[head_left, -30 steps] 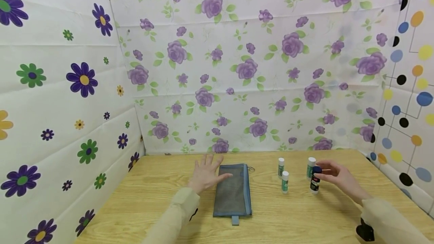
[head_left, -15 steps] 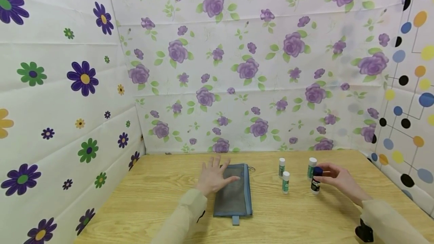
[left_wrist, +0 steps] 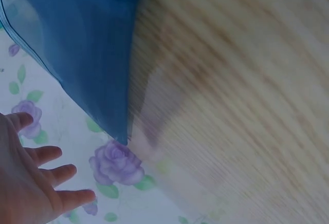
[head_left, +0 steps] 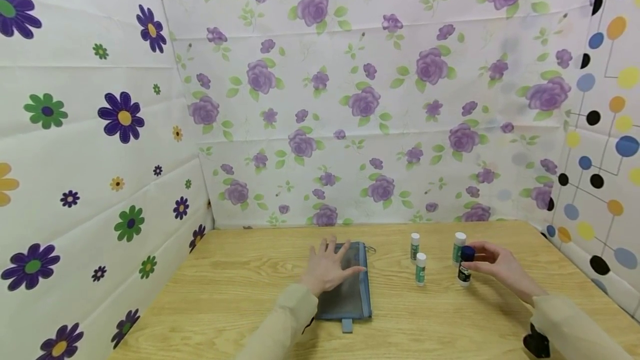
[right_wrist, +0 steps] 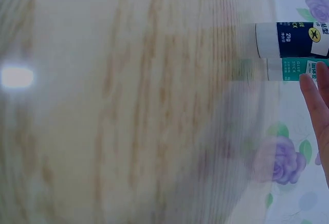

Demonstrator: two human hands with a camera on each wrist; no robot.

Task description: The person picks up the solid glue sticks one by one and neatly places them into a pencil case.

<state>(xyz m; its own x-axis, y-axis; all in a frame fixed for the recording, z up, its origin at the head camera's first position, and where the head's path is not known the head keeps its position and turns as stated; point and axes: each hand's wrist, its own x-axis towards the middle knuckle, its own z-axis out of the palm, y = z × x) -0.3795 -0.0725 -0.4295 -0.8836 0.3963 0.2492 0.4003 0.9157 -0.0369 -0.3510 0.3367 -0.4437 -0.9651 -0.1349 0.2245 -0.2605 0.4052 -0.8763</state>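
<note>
My left hand [head_left: 327, 271], fingers spread, is over the blue-edged mesh zip pouch [head_left: 350, 299], covering its upper left part in the head view. In the left wrist view the pouch [left_wrist: 92, 44] has a gap between it and the spread fingers [left_wrist: 60, 174]. Over on the right, my right hand [head_left: 495, 268] holds the cap of a dark navy glue stick [head_left: 465, 274] between thumb and fingers. That stick stands upright on the table. Right behind it is a larger green glue stick [head_left: 458, 249] with a white cap.
Two smaller green glue sticks stand upright left of the dark one: a rear one [head_left: 415, 248] and a front one [head_left: 420, 270]. A small ring [head_left: 370, 249] hangs at the pouch's top right corner. Patterned cloth walls [head_left: 320, 182] enclose the wooden table [head_left: 240, 282] at back and sides.
My left hand has slid rightward from the pouch's left edge to over its mesh. The right hand and the glue sticks stay in place.
</note>
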